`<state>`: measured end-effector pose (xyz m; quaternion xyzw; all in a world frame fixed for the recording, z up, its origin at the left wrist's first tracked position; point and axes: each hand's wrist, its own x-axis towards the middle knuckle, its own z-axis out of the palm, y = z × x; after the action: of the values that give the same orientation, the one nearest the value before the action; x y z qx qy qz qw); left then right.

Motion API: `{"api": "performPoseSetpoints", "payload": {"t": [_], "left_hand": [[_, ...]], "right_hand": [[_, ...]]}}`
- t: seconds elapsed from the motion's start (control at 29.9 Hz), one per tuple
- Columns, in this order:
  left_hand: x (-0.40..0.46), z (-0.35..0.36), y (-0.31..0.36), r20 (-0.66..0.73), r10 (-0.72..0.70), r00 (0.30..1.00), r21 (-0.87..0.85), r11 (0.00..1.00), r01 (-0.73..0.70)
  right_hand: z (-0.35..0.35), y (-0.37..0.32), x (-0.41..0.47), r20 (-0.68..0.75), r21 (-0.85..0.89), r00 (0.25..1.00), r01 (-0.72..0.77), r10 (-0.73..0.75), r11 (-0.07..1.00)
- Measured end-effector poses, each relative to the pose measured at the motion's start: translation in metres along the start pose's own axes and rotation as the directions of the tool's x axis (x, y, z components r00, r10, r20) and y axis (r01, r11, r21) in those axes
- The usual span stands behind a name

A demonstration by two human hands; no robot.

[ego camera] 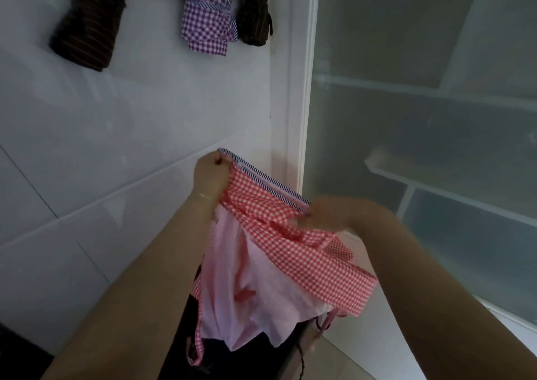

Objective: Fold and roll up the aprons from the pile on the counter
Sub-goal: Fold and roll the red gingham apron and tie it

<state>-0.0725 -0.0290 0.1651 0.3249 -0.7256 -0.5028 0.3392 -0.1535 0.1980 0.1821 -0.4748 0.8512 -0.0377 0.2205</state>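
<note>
- A person holds a red checked apron [279, 228] up off a white counter [116, 135], its pale pink underside hanging down toward the near edge.
- The left hand [210, 176] pinches one end of the apron's blue-striped top hem [261, 179]; the right hand [325, 214], blurred, grips the other end.
- At the far side of the counter lie three rolled aprons: a dark striped roll [87, 22] on the left, a purple checked roll [207, 16] touching a second dark roll [255, 10].
- The glossy counter meets a white frame [299, 89], with a frosted glass panel [421, 103] beyond showing dim shelves.
- Pale floor tiles [334, 362] show at bottom right.
</note>
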Motion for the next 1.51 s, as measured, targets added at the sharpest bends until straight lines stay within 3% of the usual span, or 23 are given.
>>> {"api": "performPoseSetpoints", "payload": {"t": [0.07,0.13,0.2,0.3,0.37,0.4,0.5,0.6,0.67,0.77,0.84,0.9,0.97,1.0,1.07,1.17,1.21,1.27,1.34,1.41,1.51], "left_hand": [[-0.009,0.007,-0.003,0.084,0.025,0.996,0.131,0.991,-0.036],[-0.026,0.014,-0.003,0.194,-0.111,0.975,-0.02,0.993,0.117],[-0.045,0.027,-0.001,0.421,-0.244,0.874,-0.214,0.909,0.357],[-0.06,0.044,0.012,0.66,-0.26,0.705,-0.242,0.815,0.527],[-0.06,0.052,0.023,0.72,-0.225,0.657,-0.284,0.768,0.574],[-0.058,0.056,0.028,0.714,-0.207,0.669,-0.309,0.764,0.567],[-0.05,0.058,0.036,0.56,-0.134,0.818,-0.405,0.816,0.411],[-0.041,0.052,0.043,0.308,0.077,0.948,-0.207,0.978,-0.012],[-0.033,0.045,0.044,0.22,0.294,0.93,0.017,0.952,-0.305],[-0.02,0.036,0.04,0.153,0.394,0.906,0.149,0.897,-0.416],[-0.012,0.034,0.036,0.128,0.295,0.947,0.08,0.949,-0.306],[-0.009,0.032,0.035,0.22,0.067,0.973,-0.181,0.983,-0.027],[-0.014,0.03,0.038,0.472,-0.069,0.879,-0.411,0.865,0.289],[-0.017,0.029,0.039,0.565,-0.076,0.822,-0.434,0.819,0.374],[-0.027,0.033,0.04,0.629,-0.066,0.775,-0.415,0.814,0.407],[-0.041,0.048,0.05,0.603,-0.024,0.798,-0.395,0.86,0.324],[-0.047,0.051,0.054,0.6,0.008,0.8,-0.375,0.886,0.272],[-0.056,0.058,0.061,0.616,0.073,0.785,-0.326,0.93,0.169],[-0.063,0.064,0.066,0.614,0.12,0.78,-0.291,0.953,0.082],[-0.068,0.068,0.068,0.603,0.144,0.785,-0.261,0.965,0.023],[-0.07,0.069,0.066,0.604,0.141,0.784,-0.263,0.964,0.029]], "right_hand": [[-0.016,0.01,-0.007,-0.101,-0.057,0.986,-0.141,0.135,0.988],[-0.036,0.022,-0.023,-0.216,-0.117,0.954,-0.237,0.208,0.964],[-0.057,0.04,-0.049,-0.3,-0.113,0.917,-0.307,0.263,0.945],[-0.085,0.063,-0.09,-0.39,0.022,0.847,-0.384,0.361,0.923],[-0.097,0.069,-0.105,-0.429,0.177,0.794,-0.394,0.431,0.902],[-0.1,0.071,-0.109,-0.443,0.231,0.772,-0.394,0.457,0.89],[-0.093,0.061,-0.101,-0.385,0.139,0.815,-0.413,0.433,0.9],[-0.068,0.058,-0.082,-0.279,-0.007,0.877,-0.409,0.392,0.912],[-0.059,0.057,-0.072,-0.289,0.013,0.885,-0.378,0.365,0.926],[-0.058,0.054,-0.061,-0.408,0.088,0.857,-0.306,0.314,0.948],[-0.058,0.049,-0.053,-0.547,0.114,0.793,-0.247,0.268,0.962],[-0.056,0.043,-0.048,-0.647,0.147,0.72,-0.206,0.251,0.968],[-0.054,0.045,-0.044,-0.685,0.185,0.664,-0.239,0.299,0.953],[-0.053,0.05,-0.042,-0.692,0.209,0.639,-0.268,0.336,0.94],[-0.05,0.059,-0.039,-0.678,0.228,0.602,-0.374,0.422,0.899],[-0.047,0.058,-0.035,-0.703,0.096,0.567,-0.524,0.43,0.847],[-0.048,0.051,-0.034,-0.722,0.102,0.577,-0.456,0.382,0.884],[-0.05,0.035,-0.036,-0.694,0.261,0.667,-0.118,0.271,0.958],[-0.049,0.017,-0.041,-0.57,0.53,0.787,0.13,0.238,0.838],[-0.047,0.012,-0.043,-0.526,0.608,0.815,0.16,0.243,0.777],[-0.046,0.017,-0.043,-0.515,0.603,0.824,0.15,0.238,0.784]]}}
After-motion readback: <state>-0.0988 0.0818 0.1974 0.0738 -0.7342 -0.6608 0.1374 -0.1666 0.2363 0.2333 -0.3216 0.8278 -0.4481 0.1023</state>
